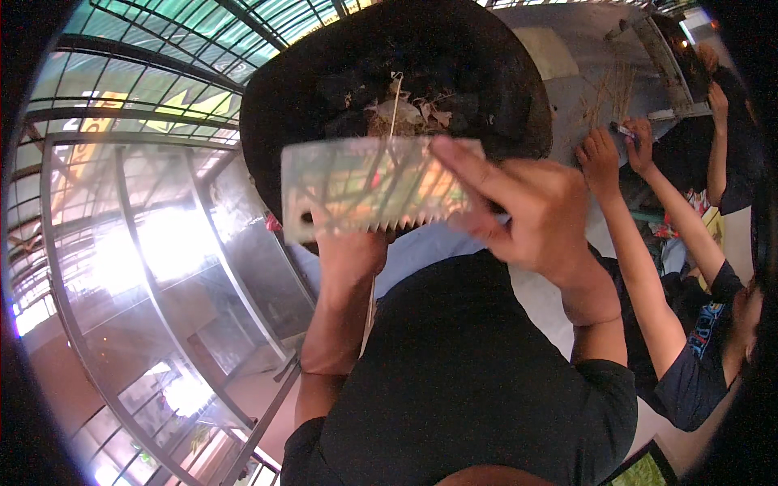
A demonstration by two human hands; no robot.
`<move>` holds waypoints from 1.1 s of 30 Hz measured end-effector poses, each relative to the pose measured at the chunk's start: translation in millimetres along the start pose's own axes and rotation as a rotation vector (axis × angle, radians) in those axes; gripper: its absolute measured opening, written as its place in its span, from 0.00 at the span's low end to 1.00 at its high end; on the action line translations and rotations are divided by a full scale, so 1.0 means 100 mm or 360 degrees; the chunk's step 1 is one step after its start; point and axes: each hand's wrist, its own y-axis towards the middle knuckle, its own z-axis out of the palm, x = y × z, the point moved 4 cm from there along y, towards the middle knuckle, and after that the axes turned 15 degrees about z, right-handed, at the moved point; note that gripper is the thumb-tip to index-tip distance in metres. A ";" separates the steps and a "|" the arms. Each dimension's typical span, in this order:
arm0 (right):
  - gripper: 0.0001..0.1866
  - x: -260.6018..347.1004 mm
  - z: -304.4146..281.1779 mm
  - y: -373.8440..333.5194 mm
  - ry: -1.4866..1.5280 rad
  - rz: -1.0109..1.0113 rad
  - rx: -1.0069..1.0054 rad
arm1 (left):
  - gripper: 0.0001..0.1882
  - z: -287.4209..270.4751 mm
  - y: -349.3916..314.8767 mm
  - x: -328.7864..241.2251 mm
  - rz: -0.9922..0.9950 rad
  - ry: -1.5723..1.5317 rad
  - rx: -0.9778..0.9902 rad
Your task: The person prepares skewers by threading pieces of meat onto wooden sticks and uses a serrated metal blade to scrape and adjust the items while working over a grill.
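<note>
A flat, translucent plastic scraper [356,182] with a toothed lower edge and a hole in one corner is raised across the middle of the view. My right hand [539,211] grips its right end, the index finger stretched along the top edge. Behind the scraper is my left hand [352,255], its fingers mostly covered. A thin pale stick [395,113] with a bent tip rises above the scraper and shows again below my left hand, which appears closed around it. Beyond both hands sits a wide black pan [308,89] with dark lumps and dry, straw-like scraps [413,111].
Metal-framed glass panels [162,267] stand at left, with wire grating [162,49] beyond. On the right, a co-worker's hands [604,154] work over a grey table [571,89] scattered with thin dry sticks [620,89]. Another person's arm [717,121] reaches in behind.
</note>
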 end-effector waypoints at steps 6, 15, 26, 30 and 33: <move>0.31 -0.13 0.07 0.03 0.0053 0.0091 -0.0082 | 0.15 0.01 -0.09 0.16 -0.0512 -0.1037 -0.0009; 0.31 -0.07 0.01 -0.01 0.0085 0.0082 -0.0091 | 0.17 0.04 -0.23 0.06 -0.0360 -0.0412 0.0093; 0.30 0.05 0.07 -0.09 0.0096 -0.0014 -0.0115 | 0.12 0.00 -0.11 -0.11 0.0647 0.0818 0.0207; 0.31 0.01 0.03 -0.07 -0.0042 0.0065 -0.0080 | 0.12 -0.02 -0.06 -0.23 0.0736 0.1044 0.0285; 0.31 0.07 -0.02 -0.11 -0.0034 -0.0046 -0.0058 | 0.13 0.01 -0.09 -0.04 0.0311 0.0067 0.0168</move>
